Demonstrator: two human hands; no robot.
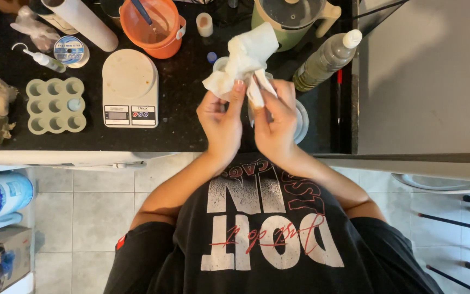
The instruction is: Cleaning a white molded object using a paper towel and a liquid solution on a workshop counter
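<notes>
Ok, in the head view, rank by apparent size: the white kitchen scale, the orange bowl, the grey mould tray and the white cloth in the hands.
1. White kitchen scale
2. Orange bowl, cut off by the top edge, so unsure against the scale
3. White cloth and grey mould tray: look alike, and the cloth is crumpled and held higher

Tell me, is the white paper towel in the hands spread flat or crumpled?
Crumpled. The white paper towel bunches in folds above both hands, left hand and right hand gripping it.

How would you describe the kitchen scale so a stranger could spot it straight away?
Start at the black counter and look to the side of the person's left hand. There sits the kitchen scale, between the grey mould with round holes and that hand. It alone has a flat, pale round plate above a small display strip.
</notes>
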